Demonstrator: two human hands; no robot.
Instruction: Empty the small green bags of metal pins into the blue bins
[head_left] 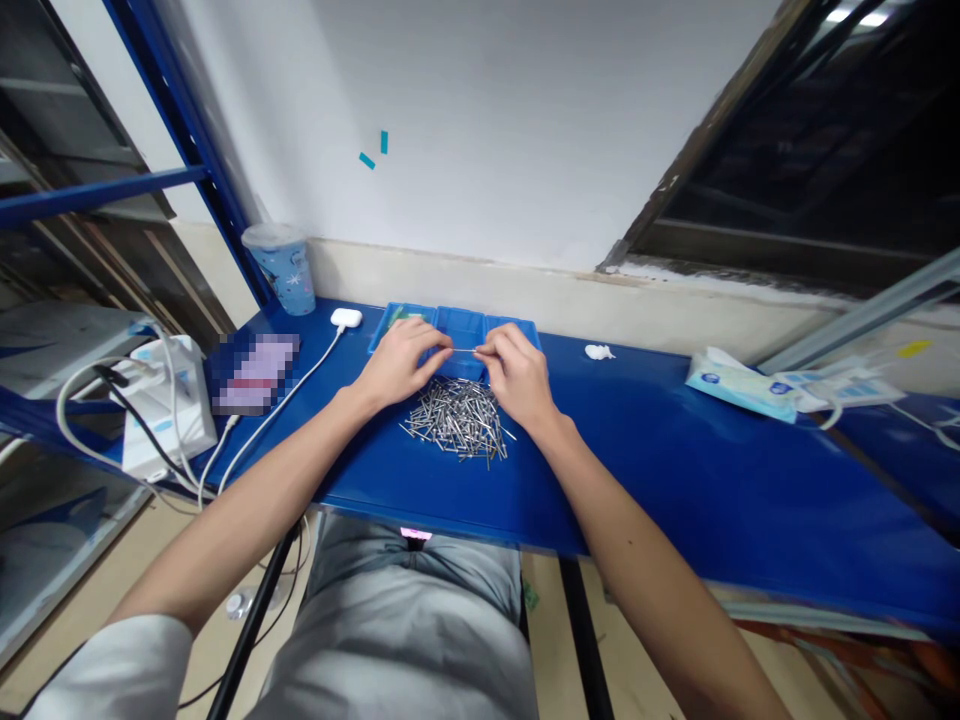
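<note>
Between my two hands a thin metal pin [464, 350] is held level, one end at each hand's fingertips. My left hand [405, 360] is closed in a pinch on its left end, and my right hand [516, 370] pinches the right end. Just below them a loose pile of metal pins [459, 420] lies on the blue table [450, 495]. Behind the hands stand blue bins [460, 322] side by side, partly hidden by my fingers. Something green shows in the left one.
A blue patterned cup [285, 272], a white charger case [346, 318] on a cable and a blurred pink item [259, 375] are at the left, beside a white power unit [169, 410]. Farther right lie a crumpled white scrap [598, 352] and a tissue pack [739, 385].
</note>
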